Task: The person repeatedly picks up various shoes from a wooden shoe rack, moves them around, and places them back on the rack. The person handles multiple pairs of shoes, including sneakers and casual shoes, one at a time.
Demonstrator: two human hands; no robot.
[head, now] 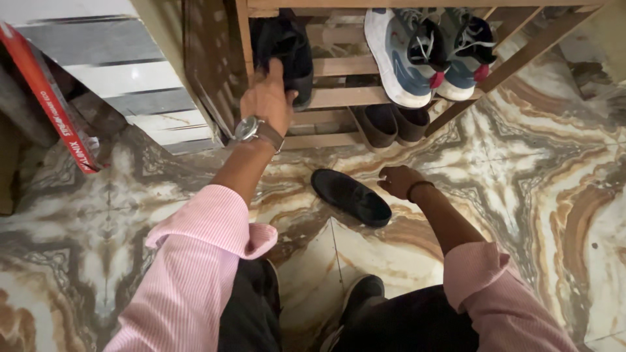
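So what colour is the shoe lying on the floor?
Black, seen in the head view: the shoe beside the right hand.

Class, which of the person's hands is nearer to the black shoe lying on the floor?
Right. The right hand hovers just beside the black shoe; the left hand is up at the wooden rack, on another dark shoe.

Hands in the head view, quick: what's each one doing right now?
Left hand: closed on a black shoe, holding it at the wooden shoe rack.
Right hand: fingers curled, holding nothing, beside the black shoe on the floor; contact cannot be told.
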